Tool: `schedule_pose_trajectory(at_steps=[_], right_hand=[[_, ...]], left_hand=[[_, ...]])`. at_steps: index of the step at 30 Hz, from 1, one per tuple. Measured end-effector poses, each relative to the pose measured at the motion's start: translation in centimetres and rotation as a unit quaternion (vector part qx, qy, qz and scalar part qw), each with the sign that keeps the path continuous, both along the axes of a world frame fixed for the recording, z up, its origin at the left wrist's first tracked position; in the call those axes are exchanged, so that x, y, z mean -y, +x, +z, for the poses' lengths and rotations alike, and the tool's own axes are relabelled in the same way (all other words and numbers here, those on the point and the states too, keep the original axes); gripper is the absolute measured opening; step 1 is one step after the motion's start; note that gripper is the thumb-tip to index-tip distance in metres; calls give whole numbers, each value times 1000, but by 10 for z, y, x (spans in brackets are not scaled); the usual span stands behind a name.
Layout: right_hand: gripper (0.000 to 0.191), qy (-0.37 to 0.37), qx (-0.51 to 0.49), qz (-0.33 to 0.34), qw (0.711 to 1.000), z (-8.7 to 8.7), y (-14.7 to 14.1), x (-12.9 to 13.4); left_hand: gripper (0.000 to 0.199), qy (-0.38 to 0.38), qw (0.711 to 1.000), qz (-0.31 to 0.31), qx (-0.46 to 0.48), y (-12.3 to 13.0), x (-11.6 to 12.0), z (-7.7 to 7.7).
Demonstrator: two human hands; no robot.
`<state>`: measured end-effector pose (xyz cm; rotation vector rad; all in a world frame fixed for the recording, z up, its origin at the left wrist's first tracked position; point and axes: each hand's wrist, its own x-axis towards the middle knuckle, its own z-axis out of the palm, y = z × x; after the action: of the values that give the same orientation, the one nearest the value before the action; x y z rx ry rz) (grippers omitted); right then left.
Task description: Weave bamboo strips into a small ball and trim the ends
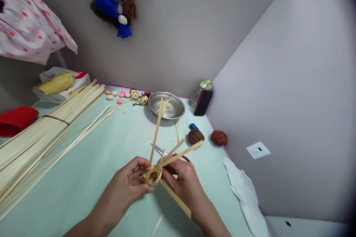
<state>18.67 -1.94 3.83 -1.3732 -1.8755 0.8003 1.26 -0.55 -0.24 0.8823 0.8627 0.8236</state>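
Observation:
A small ball woven from bamboo strips [151,176] is held above the front middle of the table, with long loose strip ends sticking up, to the right and down. My left hand [130,181] grips the ball from its left side, thumb below and fingers behind. On the other side my right hand [182,177] pinches a bamboo strip [187,152] where it meets the ball; its fingertips are partly hidden. Just behind the hands lie scissors [160,149] with red handles, partly covered by the right hand.
A metal bowl [180,111] with water and short strips stands behind. Bundled bamboo strips [52,126] fill the left. Brown thread balls [219,138], blue thread [193,126], a phone [203,103] against a jar [194,96] and white tissue [244,192] are right. Pink and white beads [119,101] lie behind.

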Motion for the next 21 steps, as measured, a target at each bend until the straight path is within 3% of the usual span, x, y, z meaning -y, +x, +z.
schedule_pose_trajectory(at_steps=[4,9,17,21], right_hand=[[16,59,29,20,998,-1,2,2],[15,121,66,31,990,-1,2,2],[16,28,73,17,997,-1,1,2],[12,45,44,3,998,-3,0,1]], left_hand=[[34,8,1000,18,11,-3,-2,-2],[28,6,1000,20,1,-2,0,7],[25,4,1000,2,-10,1,3,6],[27,8,1000,15,-8,-1,-2,5]])
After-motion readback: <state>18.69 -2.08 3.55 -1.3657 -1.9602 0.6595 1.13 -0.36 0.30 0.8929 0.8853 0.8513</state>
